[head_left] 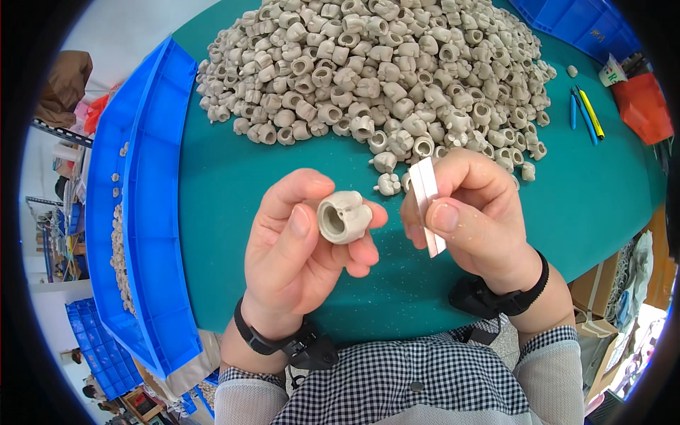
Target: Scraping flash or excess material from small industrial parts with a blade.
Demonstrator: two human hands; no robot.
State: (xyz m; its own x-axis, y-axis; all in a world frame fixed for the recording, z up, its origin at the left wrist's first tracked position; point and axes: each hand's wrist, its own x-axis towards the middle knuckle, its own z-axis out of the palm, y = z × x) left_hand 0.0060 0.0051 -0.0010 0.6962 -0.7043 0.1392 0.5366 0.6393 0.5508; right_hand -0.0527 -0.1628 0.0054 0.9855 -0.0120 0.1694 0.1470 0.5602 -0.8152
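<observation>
My left hand (290, 248) holds a small grey-beige hollow piece (344, 216) between its fingers, with the round opening tilted toward me. The piece looks like unglazed clay and has a lobed outer side. In my right hand (474, 212) a flat white strip (427, 205) is pinched between thumb and fingers, standing nearly upright. The strip and the piece are apart, with a gap of green table between them. Just beyond my hands lies a large heap of similar hollow pieces (368, 85).
The green table (227, 212) carries fine pale specks. Blue plastic bins (152, 212) stand along the left edge, one with small pieces inside. A blue crate (581, 25) sits at the far right, near a yellow pen (590, 113), blue tools (573, 110) and a red pouch (643, 106).
</observation>
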